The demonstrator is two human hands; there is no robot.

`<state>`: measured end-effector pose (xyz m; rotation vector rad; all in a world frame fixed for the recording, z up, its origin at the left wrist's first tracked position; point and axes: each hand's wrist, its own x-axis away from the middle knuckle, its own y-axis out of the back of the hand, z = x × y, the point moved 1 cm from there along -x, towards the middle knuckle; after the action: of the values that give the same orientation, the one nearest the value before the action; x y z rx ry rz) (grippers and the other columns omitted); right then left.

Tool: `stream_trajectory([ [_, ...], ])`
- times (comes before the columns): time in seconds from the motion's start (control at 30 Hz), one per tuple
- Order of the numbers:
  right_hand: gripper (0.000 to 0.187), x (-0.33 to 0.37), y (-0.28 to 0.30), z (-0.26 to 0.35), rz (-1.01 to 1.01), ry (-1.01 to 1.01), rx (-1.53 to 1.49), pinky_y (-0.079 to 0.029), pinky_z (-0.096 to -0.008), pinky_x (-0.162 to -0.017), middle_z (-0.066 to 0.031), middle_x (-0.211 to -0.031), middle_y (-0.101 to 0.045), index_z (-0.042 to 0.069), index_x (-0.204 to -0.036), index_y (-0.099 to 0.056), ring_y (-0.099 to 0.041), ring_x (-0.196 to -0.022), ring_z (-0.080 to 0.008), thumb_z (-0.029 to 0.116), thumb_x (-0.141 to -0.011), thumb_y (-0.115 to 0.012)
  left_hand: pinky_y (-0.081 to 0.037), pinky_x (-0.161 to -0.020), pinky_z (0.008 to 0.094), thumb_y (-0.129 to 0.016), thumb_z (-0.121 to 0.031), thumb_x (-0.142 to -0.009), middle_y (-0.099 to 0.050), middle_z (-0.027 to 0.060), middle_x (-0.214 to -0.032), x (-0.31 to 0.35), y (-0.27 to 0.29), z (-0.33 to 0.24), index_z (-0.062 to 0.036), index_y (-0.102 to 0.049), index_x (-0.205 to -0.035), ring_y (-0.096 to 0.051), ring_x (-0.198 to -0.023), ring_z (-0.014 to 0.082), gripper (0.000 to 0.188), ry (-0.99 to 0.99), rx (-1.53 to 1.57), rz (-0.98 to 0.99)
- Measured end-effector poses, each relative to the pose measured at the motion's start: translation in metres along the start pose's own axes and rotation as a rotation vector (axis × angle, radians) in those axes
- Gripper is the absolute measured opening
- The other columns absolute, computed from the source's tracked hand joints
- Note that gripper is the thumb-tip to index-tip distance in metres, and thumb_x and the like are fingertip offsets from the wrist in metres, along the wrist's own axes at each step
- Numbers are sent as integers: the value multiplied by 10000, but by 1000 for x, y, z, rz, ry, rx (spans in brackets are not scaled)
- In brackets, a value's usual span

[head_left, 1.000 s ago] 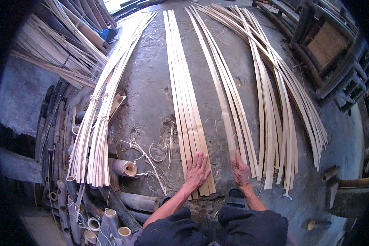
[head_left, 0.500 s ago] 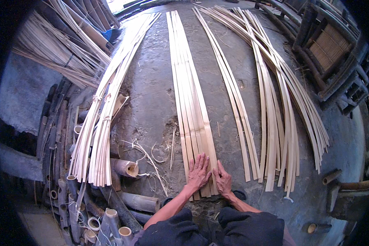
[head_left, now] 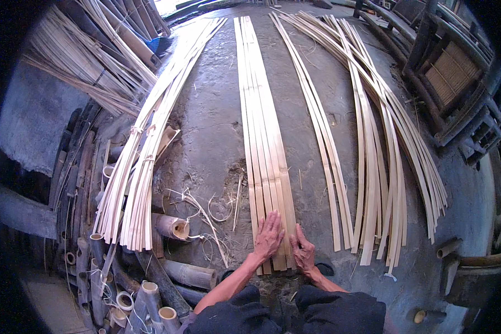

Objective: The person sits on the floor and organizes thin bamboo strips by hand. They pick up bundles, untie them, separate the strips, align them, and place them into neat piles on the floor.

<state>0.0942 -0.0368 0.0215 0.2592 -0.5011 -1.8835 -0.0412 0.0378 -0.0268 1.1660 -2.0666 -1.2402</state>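
I work on a grey, worn floor (head_left: pixel 206 119), scuffed and pitted, with pale fibre scraps (head_left: pixel 197 203) curled left of centre. Down the middle of the frame lies a row of flat bamboo strips (head_left: pixel 266 167), side by side, their near ends below my hands. My left hand (head_left: pixel 269 238) lies flat on them, fingers extended; my right hand (head_left: pixel 302 251) sits along their right edge, and I cannot tell whether it pinches anything. Loose strips (head_left: pixel 325 167) lie right of centre, with a crossing heap (head_left: pixel 367 178) beyond. Tied bundles (head_left: pixel 136 222) lie at left, above cut bamboo tubes (head_left: pixel 150 298) in the lower left. More strips (head_left: pixel 83 61) lean in the upper left; a dark frame with a woven panel (head_left: pixel 451 75) stands upper right.
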Motion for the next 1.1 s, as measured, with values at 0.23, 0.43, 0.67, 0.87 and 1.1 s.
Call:
stream_trajectory([
  [0.23,480,-9,-3,32,90,-69,-78,-470,-275,-662,-207,-764,-579,65,-1385,-453,-526,-722,-97,263,-961,-564,-142,-1153,501,-476,-270,-946,-264,159,-1525,-10,20,31,-40,-276,-1467,-235,-1421,306,604,86,-61,-143],
  [0.43,471,-22,-37,33,143,-50,-32,-477,-292,-660,-296,-814,-558,47,-1387,-437,-536,-738,-95,233,-966,-538,-122,-1147,528,-479,-278,-940,-238,151,-1540,-15,24,43,-78,-336,-1454,-207,-1433,297,570,71,-87,-104],
  [0.67,480,-11,-36,62,288,-87,13,-480,-292,-645,-319,-800,-465,47,-1400,-410,-552,-824,-65,192,-959,-532,-50,-1148,548,-487,-277,-893,-191,153,-1558,-10,16,58,-89,-370,-1443,-144,-1453,291,592,2,-218,-72],
  [0.87,488,7,-50,46,259,-20,-77,-472,-266,-670,-270,-756,-480,54,-1413,-392,-494,-836,-48,177,-962,-533,-29,-1153,544,-488,-286,-877,-145,172,-1565,-5,14,62,-55,-339,-1451,-104,-1457,317,636,8,-90,-66],
  [1.1,476,5,-47,54,222,42,-114,-485,-284,-689,-304,-805,-542,51,-1400,-415,-591,-836,-91,181,-961,-544,-68,-1173,483,-493,-278,-878,-125,186,-1564,-4,13,55,-13,-309,-1454,-82,-1455,343,661,21,-33,-141],
])
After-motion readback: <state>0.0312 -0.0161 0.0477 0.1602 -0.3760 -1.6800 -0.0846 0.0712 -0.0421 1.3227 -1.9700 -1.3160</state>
